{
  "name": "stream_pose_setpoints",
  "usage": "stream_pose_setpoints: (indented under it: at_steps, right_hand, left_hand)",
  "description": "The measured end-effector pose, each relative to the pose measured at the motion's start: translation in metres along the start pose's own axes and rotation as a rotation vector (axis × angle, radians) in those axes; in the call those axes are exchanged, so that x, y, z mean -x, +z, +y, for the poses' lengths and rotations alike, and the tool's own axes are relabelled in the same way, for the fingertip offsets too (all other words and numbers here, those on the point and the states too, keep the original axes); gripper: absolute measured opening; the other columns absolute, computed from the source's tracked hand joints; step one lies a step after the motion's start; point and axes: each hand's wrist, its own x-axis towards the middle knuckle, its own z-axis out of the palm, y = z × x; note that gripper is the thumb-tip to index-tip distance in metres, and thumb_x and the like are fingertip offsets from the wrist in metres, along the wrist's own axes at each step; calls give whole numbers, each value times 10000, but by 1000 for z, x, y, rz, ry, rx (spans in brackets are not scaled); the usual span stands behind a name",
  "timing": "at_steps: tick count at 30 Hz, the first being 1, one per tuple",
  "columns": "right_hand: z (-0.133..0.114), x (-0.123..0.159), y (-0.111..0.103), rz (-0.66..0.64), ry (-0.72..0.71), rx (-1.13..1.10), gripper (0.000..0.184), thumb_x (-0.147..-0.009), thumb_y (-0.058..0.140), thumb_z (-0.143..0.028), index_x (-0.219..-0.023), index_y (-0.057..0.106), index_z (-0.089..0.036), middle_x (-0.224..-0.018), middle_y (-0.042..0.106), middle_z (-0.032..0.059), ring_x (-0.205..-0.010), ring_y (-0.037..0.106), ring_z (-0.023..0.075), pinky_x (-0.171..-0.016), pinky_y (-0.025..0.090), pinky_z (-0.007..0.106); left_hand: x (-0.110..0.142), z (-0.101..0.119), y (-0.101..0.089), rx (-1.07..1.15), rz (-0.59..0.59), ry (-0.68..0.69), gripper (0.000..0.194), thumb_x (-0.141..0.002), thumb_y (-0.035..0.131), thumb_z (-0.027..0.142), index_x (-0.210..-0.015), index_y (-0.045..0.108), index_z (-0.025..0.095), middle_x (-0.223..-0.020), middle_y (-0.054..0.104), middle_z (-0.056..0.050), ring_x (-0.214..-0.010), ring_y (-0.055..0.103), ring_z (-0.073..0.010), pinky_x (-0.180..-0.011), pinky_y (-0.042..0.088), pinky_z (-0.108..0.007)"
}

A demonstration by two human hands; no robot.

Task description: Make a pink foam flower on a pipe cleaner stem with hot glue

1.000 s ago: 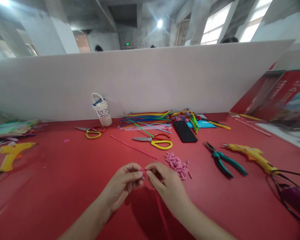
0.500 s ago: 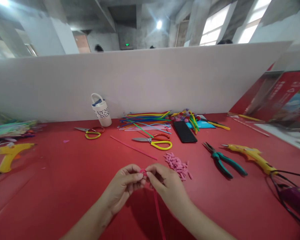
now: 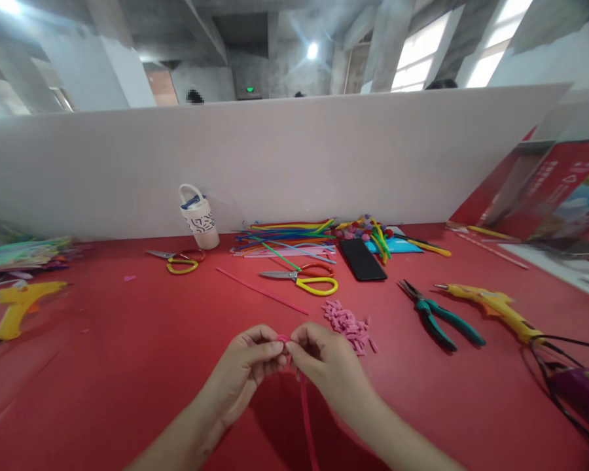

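Observation:
Between my two hands is a pink pipe cleaner [image 3: 306, 418], its upper end bent into a small curl at my fingertips and its long tail hanging down toward me. My left hand [image 3: 249, 361] pinches the curl from the left with thumb and forefinger. From the right, my right hand [image 3: 324, 356] pinches the same pipe cleaner, thumb against forefinger. Just beyond my right hand lies a heap of short pink pieces [image 3: 348, 324]. A single straight pink pipe cleaner [image 3: 261, 290] rests on the red table [image 3: 142, 366] ahead of my hands.
Two pairs of scissors, one near [image 3: 319, 284] and one farther left [image 3: 181, 265], lie beyond my hands. Pliers [image 3: 436, 317] and a yellow glue gun [image 3: 493, 307] are on the right, another glue gun [image 3: 22, 304] on the left. Behind stand a cup [image 3: 199, 222], pipe cleaners [image 3: 285, 237] and a phone [image 3: 363, 259].
My fingers have shifted slightly around the curled end, and the hanging tail has swung a little to the left. Everything else on the table stays in place.

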Motion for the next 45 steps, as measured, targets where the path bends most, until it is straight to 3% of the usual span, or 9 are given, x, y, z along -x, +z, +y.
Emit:
stream_pose_setpoints:
  at_steps: [6,11,15,20,27,32,36,40,45]
  right_hand:
    - [3,-6,-2,-206,123,-163,133,-704,451,-314,-644,457,-195,-492,540,-39,-376,498,94,-390,453,219]
    - [4,-7,-3,-262,115,-107,157,-719,446,-337,-655,463,-194,-490,542,-37,-359,507,100,-373,443,219]
    - [4,-7,-6,-169,-3,71,150,-783,435,-293,-702,503,-187,-549,583,-6,-437,556,123,-442,456,229]
    - [9,-3,-5,4,-243,374,102,-783,482,-173,-794,583,-179,-769,670,86,-694,615,192,-657,447,294]
    - [14,-2,-5,50,-357,535,123,-805,491,-136,-828,603,-179,-760,684,70,-669,631,180,-613,440,255]
    - [11,-4,-7,60,-338,581,129,-827,481,-148,-820,608,-165,-728,682,61,-646,626,172,-593,423,247]
    - [10,-4,-8,60,-330,619,152,-833,468,-162,-788,614,-166,-694,672,60,-614,611,170,-566,394,244]
    - [10,-2,-8,49,-330,640,182,-847,448,-172,-764,609,-161,-671,660,60,-595,599,165,-549,373,238]
    - [11,-2,-8,49,-334,655,184,-847,451,-176,-741,600,-154,-642,644,56,-564,581,158,-529,350,236]
  left_hand:
    - [1,12,-5,-102,-58,-85,70,-641,690,159,-650,669,93,-548,657,-39,-468,565,-96,-479,413,-185]
    - [0,13,-7,-138,-48,-134,70,-616,704,140,-628,666,83,-505,633,-27,-408,526,-69,-434,376,-161]
    - [-2,9,-7,-105,-11,-94,58,-656,682,143,-627,645,111,-522,622,1,-443,521,-55,-467,393,-145]
    - [-5,5,-10,-64,30,-72,54,-688,668,148,-651,639,121,-584,630,3,-505,544,-56,-547,442,-152]
    - [-3,4,-9,-105,32,-50,50,-699,652,166,-672,648,125,-611,622,-7,-527,542,-68,-572,454,-171]
    - [-4,6,-7,-288,43,61,62,-676,661,189,-708,659,136,-599,624,-10,-535,549,-103,-570,443,-214]
    - [-2,10,-3,-539,87,252,68,-642,693,171,-710,690,171,-647,639,-3,-619,556,-136,-643,433,-241]
    - [2,13,0,-781,104,437,69,-687,666,178,-718,716,214,-716,643,-11,-686,553,-160,-700,414,-251]
    - [3,11,-1,-964,84,551,86,-737,630,200,-738,714,220,-700,647,-22,-660,559,-165,-675,418,-253]
